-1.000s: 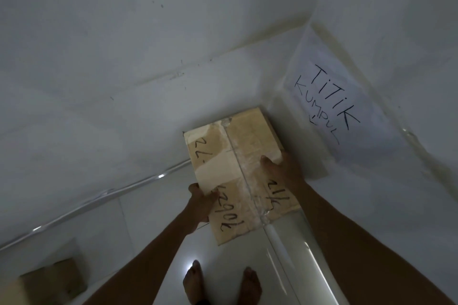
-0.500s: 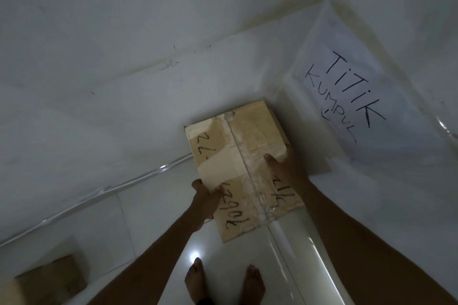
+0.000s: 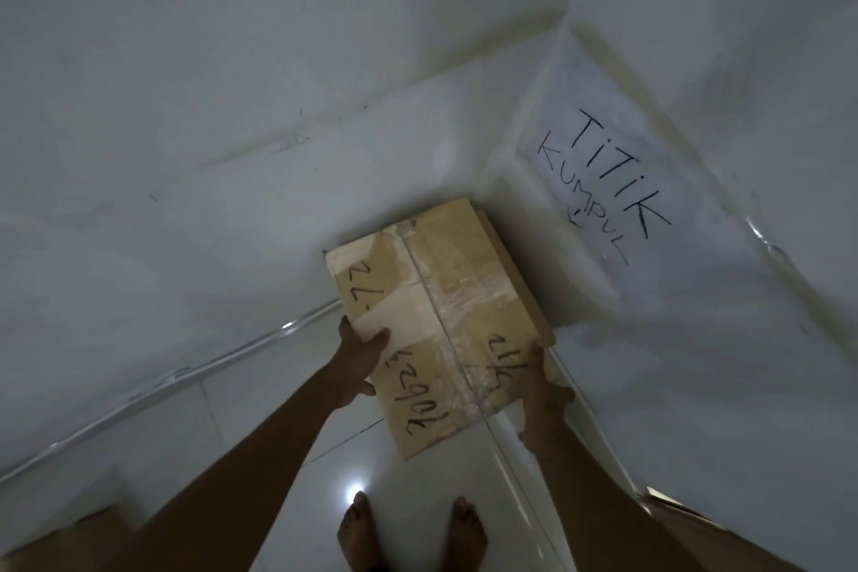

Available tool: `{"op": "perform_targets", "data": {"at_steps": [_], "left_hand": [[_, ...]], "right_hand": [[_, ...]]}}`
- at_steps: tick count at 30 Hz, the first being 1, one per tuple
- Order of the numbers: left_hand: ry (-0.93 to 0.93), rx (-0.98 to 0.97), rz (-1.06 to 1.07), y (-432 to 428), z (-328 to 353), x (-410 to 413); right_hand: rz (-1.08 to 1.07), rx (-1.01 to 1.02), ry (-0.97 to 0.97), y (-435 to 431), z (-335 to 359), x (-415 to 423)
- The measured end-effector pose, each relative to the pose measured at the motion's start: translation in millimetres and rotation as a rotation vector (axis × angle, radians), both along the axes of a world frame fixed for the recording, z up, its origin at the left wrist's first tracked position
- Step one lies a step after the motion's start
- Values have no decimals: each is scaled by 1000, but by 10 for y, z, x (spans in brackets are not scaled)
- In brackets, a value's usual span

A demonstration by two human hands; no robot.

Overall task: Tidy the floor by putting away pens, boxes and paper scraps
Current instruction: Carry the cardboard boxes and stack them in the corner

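A taped brown cardboard box (image 3: 445, 302) with black handwriting on its top is held in the room's corner, above the white tiled floor. My left hand (image 3: 360, 360) grips its left edge, thumb on top. My right hand (image 3: 543, 390) grips its near right edge, fingers curled round the side. A second cardboard edge shows just under the box on its right side.
A white sheet (image 3: 617, 204) marked "TITIK KUMPUL" with an arrow is stuck on the right wall. White walls close in on the left and right. Another brown box (image 3: 60, 539) sits bottom left, and more cardboard (image 3: 696, 529) bottom right. My bare feet (image 3: 408, 529) stand on the tiles.
The box has stayed in the corner. My right hand has slid from the box's top toward its near right edge. My left hand keeps its hold.
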State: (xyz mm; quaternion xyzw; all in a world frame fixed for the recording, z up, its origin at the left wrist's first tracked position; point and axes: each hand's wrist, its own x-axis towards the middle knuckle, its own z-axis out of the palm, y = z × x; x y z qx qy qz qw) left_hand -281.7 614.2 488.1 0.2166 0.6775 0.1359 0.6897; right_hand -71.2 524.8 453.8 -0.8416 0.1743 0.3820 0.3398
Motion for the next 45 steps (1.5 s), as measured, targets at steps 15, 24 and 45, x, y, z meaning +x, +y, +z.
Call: {"op": "perform_targets", "data": {"at_steps": [15, 24, 45], "left_hand": [[-38, 52, -50, 86, -44, 178], [-54, 45, -68, 279, -134, 417], [-60, 31, -68, 521, -197, 761]], "right_hand": [[23, 246, 263, 61, 79, 136], [42, 199, 250, 260, 59, 449], [178, 220, 365, 561, 24, 1006]]}}
